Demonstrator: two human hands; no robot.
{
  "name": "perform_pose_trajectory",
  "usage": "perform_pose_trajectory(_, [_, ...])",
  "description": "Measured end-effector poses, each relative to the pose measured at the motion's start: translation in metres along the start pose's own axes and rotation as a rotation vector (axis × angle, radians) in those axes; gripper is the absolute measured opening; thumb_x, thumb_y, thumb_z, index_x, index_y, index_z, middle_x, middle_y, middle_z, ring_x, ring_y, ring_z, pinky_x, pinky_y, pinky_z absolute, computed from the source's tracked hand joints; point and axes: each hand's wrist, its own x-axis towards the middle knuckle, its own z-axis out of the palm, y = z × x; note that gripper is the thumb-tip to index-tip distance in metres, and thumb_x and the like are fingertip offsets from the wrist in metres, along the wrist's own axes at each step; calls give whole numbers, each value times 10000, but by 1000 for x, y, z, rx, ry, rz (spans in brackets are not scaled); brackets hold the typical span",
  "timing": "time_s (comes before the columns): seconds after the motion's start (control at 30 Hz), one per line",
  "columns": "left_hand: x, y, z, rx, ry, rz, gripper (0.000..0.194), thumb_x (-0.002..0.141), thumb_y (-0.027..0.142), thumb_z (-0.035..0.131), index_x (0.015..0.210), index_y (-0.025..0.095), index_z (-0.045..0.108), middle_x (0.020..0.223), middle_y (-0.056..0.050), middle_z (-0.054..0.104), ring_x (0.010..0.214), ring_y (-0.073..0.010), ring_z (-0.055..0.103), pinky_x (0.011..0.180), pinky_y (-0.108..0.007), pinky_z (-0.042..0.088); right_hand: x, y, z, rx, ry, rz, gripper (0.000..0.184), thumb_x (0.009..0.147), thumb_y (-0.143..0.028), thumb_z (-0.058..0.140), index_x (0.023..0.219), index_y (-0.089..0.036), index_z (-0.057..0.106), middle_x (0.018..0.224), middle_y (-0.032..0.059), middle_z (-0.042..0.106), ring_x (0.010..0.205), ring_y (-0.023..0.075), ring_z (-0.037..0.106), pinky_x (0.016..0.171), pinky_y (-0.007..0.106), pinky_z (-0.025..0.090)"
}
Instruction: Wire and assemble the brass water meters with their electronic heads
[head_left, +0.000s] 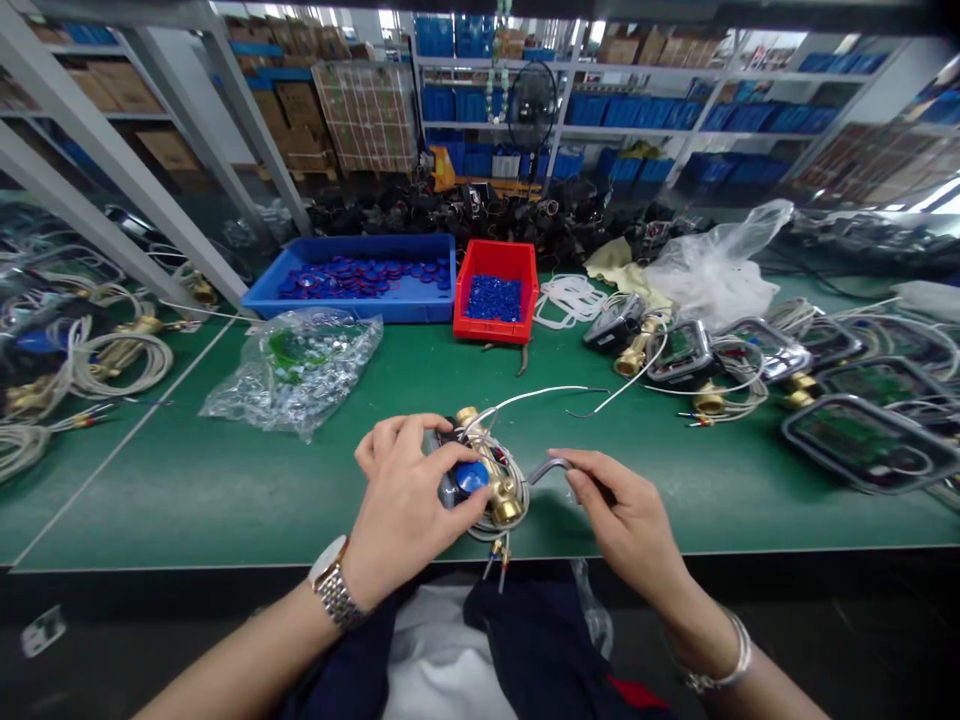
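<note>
Near the front edge of the bench lies a brass flow meter (506, 508) with a grey cable (519, 470) coiled around it and a dark housing at its left. My left hand (409, 490) is closed over the housing, thumb and forefinger on either side of a round blue cap (471, 477). Part of the housing is hidden beneath the fingers. My right hand (622, 505) grips a bent grey metal tool (549, 468), its tip close to the coiled cable. Whether that tip touches the cable, I cannot tell.
Behind are a blue tray (349, 312) of blue discs and a red bin (491, 328) of small blue parts. A clear bag (300, 370) of small parts lies left. Several meters with clear-covered housings (870, 440) crowd the right; coiled cables (124, 365) lie far left.
</note>
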Motion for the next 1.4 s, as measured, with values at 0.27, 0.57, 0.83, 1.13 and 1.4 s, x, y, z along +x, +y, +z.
perform_pose_trajectory(0.27, [-10,-10,16,-204,-130,-119,285,879,530,666,1073,324,701,1606,-64,311,1447,-385,296,1089,-651,309,2,-6,12,69,-71,-29,276,1026,-254,553,1258,-261,702,1131,55,759,992,187,706,861,317,559])
perform_pose_trajectory(0.57, [-14,-16,27,-290,-98,-108,233,870,458,683,1033,291,682,1662,-31,235,1521,-359,219,1175,-625,220,28,-22,39,-87,-150,-231,149,1049,-254,487,1070,-200,624,914,56,705,786,174,637,711,290,476])
perform_pose_trajectory(0.83, [-15,-19,30,-321,-79,-85,224,861,418,692,1037,283,666,1658,-43,237,1525,-358,209,1190,-613,216,45,-16,48,-209,-307,-356,209,1060,-272,460,910,-203,588,791,20,648,679,147,564,644,274,381])
perform_pose_trajectory(1.13, [-17,-22,33,-346,-48,-72,212,859,415,687,1006,266,649,1660,-41,226,1528,-355,194,1203,-602,204,104,-27,27,-310,-669,-666,189,1037,-246,494,951,-200,655,798,27,624,773,177,519,718,294,385])
perform_pose_trajectory(1.4, [-19,-22,34,-364,-36,-80,193,865,396,690,1017,280,665,1664,-22,230,1529,-369,194,1199,-613,224,77,-32,34,-342,-616,-590,199,998,-141,441,888,-199,596,771,20,613,695,163,509,654,297,345])
